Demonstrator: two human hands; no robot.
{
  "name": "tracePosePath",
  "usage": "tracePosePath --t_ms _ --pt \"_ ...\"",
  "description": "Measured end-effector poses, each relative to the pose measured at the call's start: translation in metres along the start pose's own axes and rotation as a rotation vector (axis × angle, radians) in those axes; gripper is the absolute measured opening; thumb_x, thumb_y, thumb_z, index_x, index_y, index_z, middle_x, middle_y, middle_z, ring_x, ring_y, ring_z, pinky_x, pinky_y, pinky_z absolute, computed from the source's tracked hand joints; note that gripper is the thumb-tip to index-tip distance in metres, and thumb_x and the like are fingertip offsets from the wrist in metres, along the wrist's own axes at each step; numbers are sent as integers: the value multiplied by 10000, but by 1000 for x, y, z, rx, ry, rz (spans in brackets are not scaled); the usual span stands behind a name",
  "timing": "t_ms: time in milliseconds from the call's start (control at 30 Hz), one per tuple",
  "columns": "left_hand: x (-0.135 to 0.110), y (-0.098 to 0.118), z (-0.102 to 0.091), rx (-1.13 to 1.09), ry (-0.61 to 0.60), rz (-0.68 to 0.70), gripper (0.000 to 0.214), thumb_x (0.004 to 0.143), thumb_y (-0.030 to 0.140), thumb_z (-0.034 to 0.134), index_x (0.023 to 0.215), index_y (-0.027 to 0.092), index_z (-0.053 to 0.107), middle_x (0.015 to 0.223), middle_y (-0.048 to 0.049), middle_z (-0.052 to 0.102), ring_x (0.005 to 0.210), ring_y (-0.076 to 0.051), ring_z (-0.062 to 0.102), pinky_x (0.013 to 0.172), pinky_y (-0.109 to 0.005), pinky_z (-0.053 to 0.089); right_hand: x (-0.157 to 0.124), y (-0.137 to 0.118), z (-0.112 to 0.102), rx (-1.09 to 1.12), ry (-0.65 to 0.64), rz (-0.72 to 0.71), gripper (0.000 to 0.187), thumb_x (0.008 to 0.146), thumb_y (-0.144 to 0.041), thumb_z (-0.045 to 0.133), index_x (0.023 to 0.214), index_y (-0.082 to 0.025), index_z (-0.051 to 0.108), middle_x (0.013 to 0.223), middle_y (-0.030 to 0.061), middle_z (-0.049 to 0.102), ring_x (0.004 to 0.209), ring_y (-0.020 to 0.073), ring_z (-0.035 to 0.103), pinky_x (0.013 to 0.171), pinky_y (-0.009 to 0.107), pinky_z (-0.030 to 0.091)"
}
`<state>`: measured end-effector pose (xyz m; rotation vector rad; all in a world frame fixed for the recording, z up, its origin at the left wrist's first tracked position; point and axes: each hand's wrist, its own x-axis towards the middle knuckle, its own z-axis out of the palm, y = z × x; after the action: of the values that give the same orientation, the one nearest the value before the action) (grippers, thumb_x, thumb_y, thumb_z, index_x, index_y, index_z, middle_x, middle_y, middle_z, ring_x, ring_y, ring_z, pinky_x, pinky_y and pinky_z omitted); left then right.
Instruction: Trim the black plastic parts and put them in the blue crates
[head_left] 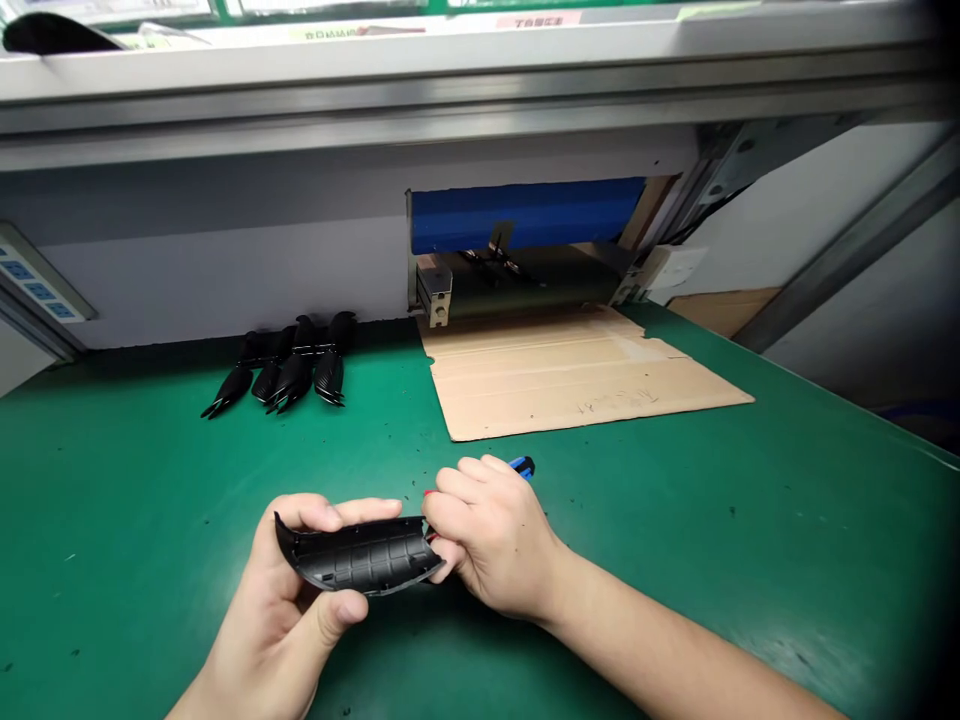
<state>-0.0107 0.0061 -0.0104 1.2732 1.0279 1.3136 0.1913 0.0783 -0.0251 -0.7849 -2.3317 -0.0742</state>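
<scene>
My left hand (281, 610) grips a curved black plastic part (358, 553) low in the middle of the view, ribbed inner side up, thumb under its near edge and fingers behind it. My right hand (491, 530) is closed around a small tool with a blue end (523, 466) sticking out past the knuckles and a bit of red at the fingertips. Its tip meets the right end of the black part. Most of the tool is hidden inside the fist.
A green mat (675, 500) covers the bench. Several more black parts (289, 370) lie in a row at the back left. A flat cardboard sheet (570, 375) lies behind my hands, in front of an opening with a blue panel (525, 212). A metal shelf frame (450, 80) runs overhead.
</scene>
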Motion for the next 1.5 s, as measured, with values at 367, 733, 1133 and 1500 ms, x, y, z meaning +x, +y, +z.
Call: tracePosePath --t_ms 367,733,1133,1500 --pt "3 -2 -13 156 -120 94 234 893 242 564 1050 283 395 1201 -54 614 1122 -201 573 926 -289 493 -4 1 4 68 -65 -27 664 1005 -564 74 655 -169 476 632 0 453 556 141 306 546 298 162" --pt "17 -8 -12 -41 76 19 362 847 354 623 1135 261 424 1188 -109 594 1123 -271 557 930 -367 485 -4 33 -23 572 -584 202 372 695 -444 813 818 -197 564 738 -51 544 659 123 490 533 194 317" --pt "28 -12 -1 -235 -10 -399 85 765 165 503 840 203 490 743 4 501 622 -135 461 632 -261 422 -2 16 -35 375 -545 105 121 836 -82 616 859 -200 627 827 -32 577 745 114 540 705 209 391" --pt "22 -14 5 240 -514 -316 339 709 386 752 922 143 651 808 -11 590 693 -140 454 626 -237 347 0 1 -21 744 -213 304 41 923 -202 553 889 -183 565 844 -11 556 757 126 515 699 227 407"
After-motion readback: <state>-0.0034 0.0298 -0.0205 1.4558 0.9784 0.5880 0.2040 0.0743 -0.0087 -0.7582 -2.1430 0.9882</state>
